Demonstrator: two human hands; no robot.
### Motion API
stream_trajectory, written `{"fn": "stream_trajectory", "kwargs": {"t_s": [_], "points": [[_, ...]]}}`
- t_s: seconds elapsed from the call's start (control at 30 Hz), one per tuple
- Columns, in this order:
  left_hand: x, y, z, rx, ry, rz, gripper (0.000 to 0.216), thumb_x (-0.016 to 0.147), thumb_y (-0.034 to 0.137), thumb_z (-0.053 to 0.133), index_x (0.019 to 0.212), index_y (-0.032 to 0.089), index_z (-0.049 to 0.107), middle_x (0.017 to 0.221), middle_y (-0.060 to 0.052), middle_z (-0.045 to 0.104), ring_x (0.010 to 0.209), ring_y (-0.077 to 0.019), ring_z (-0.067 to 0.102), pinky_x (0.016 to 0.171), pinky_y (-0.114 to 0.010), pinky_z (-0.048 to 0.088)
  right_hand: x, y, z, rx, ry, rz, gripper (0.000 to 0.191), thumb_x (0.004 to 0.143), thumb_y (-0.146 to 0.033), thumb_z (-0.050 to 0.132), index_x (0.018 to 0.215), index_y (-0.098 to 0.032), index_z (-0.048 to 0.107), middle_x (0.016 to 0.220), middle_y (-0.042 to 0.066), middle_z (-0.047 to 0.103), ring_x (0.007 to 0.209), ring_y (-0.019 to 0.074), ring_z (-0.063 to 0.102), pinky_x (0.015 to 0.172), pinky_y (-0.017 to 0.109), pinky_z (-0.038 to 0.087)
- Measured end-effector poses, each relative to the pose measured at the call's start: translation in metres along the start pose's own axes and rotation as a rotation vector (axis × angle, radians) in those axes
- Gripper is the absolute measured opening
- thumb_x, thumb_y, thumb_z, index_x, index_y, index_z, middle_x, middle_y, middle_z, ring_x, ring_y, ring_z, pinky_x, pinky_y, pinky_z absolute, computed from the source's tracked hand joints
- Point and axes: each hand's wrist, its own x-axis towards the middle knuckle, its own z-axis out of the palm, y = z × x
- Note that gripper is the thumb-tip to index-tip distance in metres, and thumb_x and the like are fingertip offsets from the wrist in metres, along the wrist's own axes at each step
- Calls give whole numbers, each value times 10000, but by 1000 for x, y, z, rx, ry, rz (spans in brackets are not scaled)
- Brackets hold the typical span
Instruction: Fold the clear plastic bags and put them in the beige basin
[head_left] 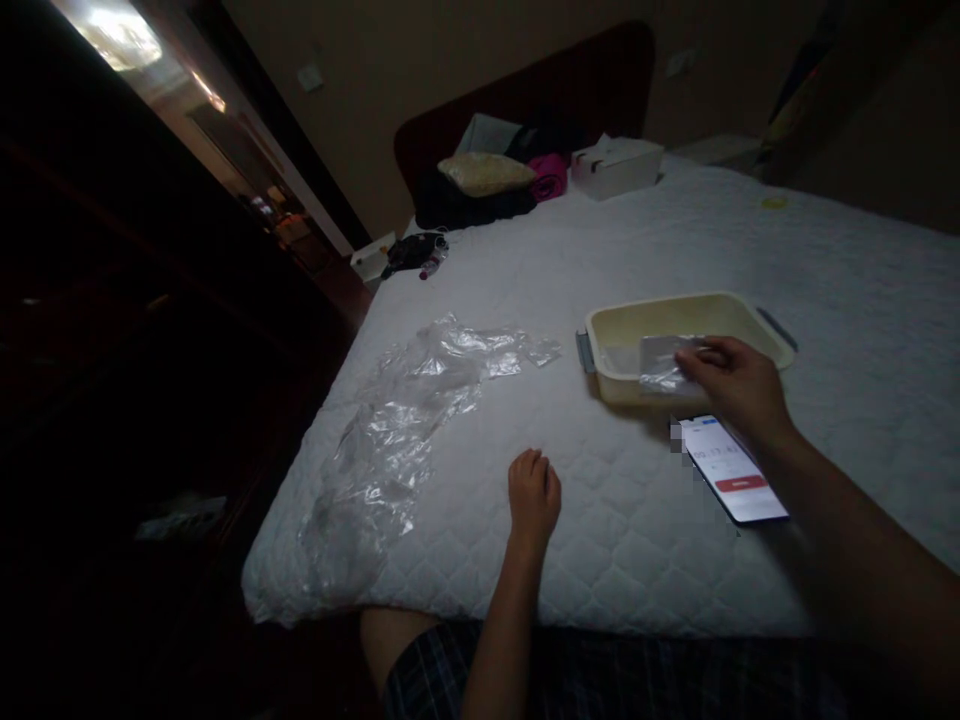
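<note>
My right hand pinches a small folded clear plastic bag at the near rim of a cream plastic basin on the white quilted bed. My left hand rests on the mattress near the front edge, fingers curled into a loose fist with nothing seen in it. A spread of crumpled clear plastic bags lies to the left of that hand. A lit phone lies on the bed just under my right wrist.
At the head of the bed sit a white box, a pillow, dark clothes and a pink item. The bed's left edge drops into a dark floor area. A small yellow object lies far right.
</note>
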Motion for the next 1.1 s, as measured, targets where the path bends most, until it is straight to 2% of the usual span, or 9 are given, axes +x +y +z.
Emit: {"fn": "stream_trajectory", "kwargs": {"t_s": [0.17, 0.33, 0.4, 0.53, 0.6, 0.7, 0.8, 0.87, 1.1], "points": [[1, 3, -1, 31, -28, -31, 157, 800, 105, 536, 933, 153, 605, 1002, -99, 627, 995, -217, 574, 882, -425, 491, 69, 2, 19, -26, -145, 132, 378, 662, -289, 700, 964, -182, 499, 714, 31, 631, 589, 146, 569, 589, 302, 484], [4, 4, -2, 41, -49, -64, 159, 800, 104, 528, 925, 173, 599, 996, -84, 622, 981, -213, 575, 864, -413, 497, 92, 26, 44, -170, -336, 223, 307, 642, -187, 670, 852, -224, 449, 572, -25, 555, 484, 152, 515, 484, 283, 421], [5, 4, -2, 48, -56, -67, 155, 799, 103, 525, 915, 176, 596, 987, -83, 621, 973, -216, 580, 854, -413, 500, 93, 33, 48, -288, -423, 152, 254, 637, -204, 677, 757, -229, 454, 565, -20, 551, 488, 153, 514, 491, 280, 398], [7, 6, -3, 61, -73, -75, 158, 800, 105, 522, 918, 184, 593, 989, -80, 621, 968, -215, 581, 851, -414, 499, 90, 38, 47, -783, -611, -209, 202, 713, -329, 632, 623, -215, 491, 640, 32, 583, 596, 176, 548, 556, 286, 379], [7, 6, -3, 71, -77, -82, 162, 800, 105, 520, 919, 189, 592, 992, -78, 620, 968, -216, 580, 852, -416, 498, 88, 34, 47, -936, -637, -357, 198, 751, -375, 596, 663, -202, 551, 733, 66, 605, 653, 191, 560, 570, 288, 371], [6, 6, -3, 75, -85, -88, 161, 799, 102, 519, 914, 189, 590, 995, -76, 618, 972, -218, 578, 855, -418, 497, 88, 29, 49, -946, -701, -503, 170, 796, -358, 541, 788, -197, 597, 841, 81, 616, 715, 192, 574, 592, 277, 371], [7, 6, -2, 75, -87, -90, 159, 796, 101, 519, 912, 186, 589, 995, -79, 616, 973, -219, 577, 853, -418, 496, 91, 33, 55, -915, -895, -491, 112, 796, -290, 531, 787, -195, 590, 771, 57, 631, 694, 180, 581, 585, 262, 367], [7, 5, -2, 76, -89, -85, 160, 795, 100, 519, 913, 184, 588, 992, -82, 615, 971, -220, 576, 850, -418, 496, 94, 43, 62, -975, -975, -445, 65, 762, -242, 559, 776, -190, 596, 746, 55, 646, 677, 179, 590, 571, 259, 365], [7, 5, -3, 65, -102, -93, 165, 803, 108, 509, 926, 190, 582, 995, -82, 612, 976, -225, 576, 853, -429, 493, 103, 72, 79, -1088, -1017, -414, 67, 695, -215, 634, 749, -177, 632, 751, 82, 679, 688, 204, 623, 565, 269, 377]]}}
